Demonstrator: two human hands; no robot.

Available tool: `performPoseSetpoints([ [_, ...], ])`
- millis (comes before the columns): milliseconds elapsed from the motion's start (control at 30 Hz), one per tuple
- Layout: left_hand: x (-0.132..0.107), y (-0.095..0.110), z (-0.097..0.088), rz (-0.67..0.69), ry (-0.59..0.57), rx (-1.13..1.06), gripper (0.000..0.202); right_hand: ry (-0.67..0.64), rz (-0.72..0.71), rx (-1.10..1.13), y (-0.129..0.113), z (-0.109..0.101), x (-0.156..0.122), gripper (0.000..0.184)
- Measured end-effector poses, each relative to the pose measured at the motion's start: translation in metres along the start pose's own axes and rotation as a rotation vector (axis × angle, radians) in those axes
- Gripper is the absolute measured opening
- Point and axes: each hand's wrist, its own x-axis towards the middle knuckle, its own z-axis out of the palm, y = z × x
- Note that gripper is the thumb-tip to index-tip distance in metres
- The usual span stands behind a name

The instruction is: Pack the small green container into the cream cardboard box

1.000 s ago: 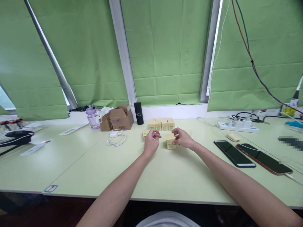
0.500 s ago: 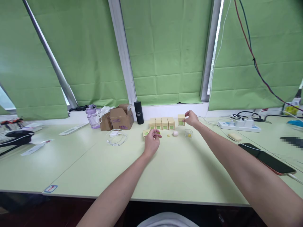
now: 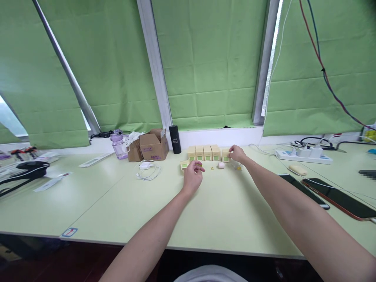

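My right hand [image 3: 237, 153] pinches a small cream box [image 3: 225, 155] with a greenish window. That box is at the right end of a row of several matching boxes [image 3: 207, 153], its base level with theirs. My left hand [image 3: 193, 174] hovers low, fingers loosely apart, beside another small box [image 3: 184, 165] tilted on the table and partly hidden by the hand. A yellow bit shows behind its fingers. Between my hands lie a tiny yellow piece [image 3: 212, 168] and a pale pink roll [image 3: 221, 165]. A clear dish [image 3: 237, 166] with yellow bits sits under my right wrist, partly covered.
At the back left are a cardboard box [image 3: 154, 147], a purple bottle [image 3: 118, 147] and a black cylinder [image 3: 175, 140]. A white charger cable [image 3: 149, 171] lies coiled. To the right are a power strip [image 3: 304, 156] and two phones [image 3: 304, 190] [image 3: 342, 198].
My right hand has brought its box down from a raised position to the end of the row. The left hand has hardly moved. The view has shifted slightly.
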Motion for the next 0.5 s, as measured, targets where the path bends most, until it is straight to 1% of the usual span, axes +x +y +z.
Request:
performPoseSetpoints([
  [167, 0.000, -0.001, 0.000, 0.019, -0.002, 0.022, 0.032, -0.042, -0.064, -0.125, -0.003, -0.010, -0.008, 0.032],
  [267, 0.000, -0.002, 0.001, 0.025, 0.005, 0.020, 0.031, -0.104, -0.079, -0.206, -0.006, -0.017, -0.013, 0.024],
  [333, 0.000, -0.001, 0.001, 0.022, 0.005, 0.023, 0.031, -0.164, -0.082, -0.248, -0.007, -0.018, -0.016, 0.020],
  [400, 0.000, 0.000, 0.001, 0.018, 0.000, 0.028, 0.031, -0.213, -0.085, -0.277, -0.009, -0.016, -0.017, 0.025],
  [500, -0.001, 0.002, 0.000, 0.010, -0.006, 0.039, 0.032, -0.248, -0.079, -0.308, -0.011, -0.013, -0.015, 0.041],
])
